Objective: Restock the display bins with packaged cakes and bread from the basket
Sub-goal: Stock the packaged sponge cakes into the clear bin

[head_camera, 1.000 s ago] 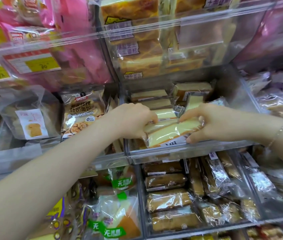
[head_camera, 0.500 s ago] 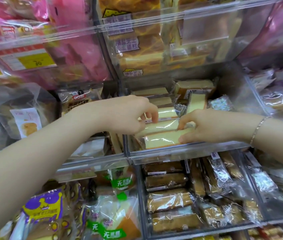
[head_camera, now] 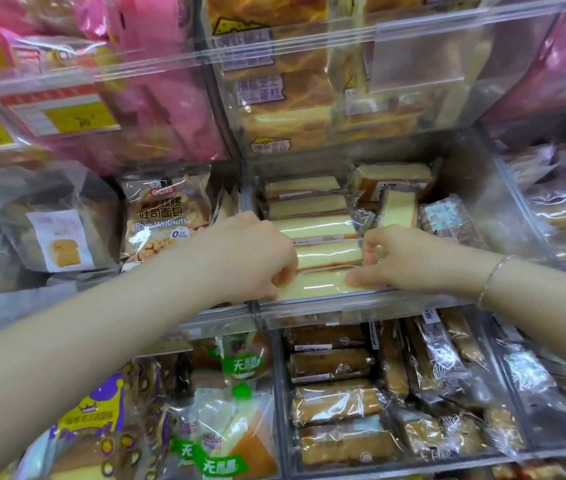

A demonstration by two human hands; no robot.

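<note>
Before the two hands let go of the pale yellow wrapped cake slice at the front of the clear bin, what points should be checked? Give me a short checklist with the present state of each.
1. Left hand grips the left end of the pale yellow wrapped cake slice: ok.
2. Right hand pinches its right end: ok.
3. Slice sits inside the clear plastic bin, behind the front wall: ok.
4. Slice lies in line with the row of similar cake slices behind it: ok.
5. Slice rests flat on the bin floor: cannot tell, the front wall hides its underside.
6. Right side of the bin is tidy: not ok, one upright cake slice stands on end there.
</note>
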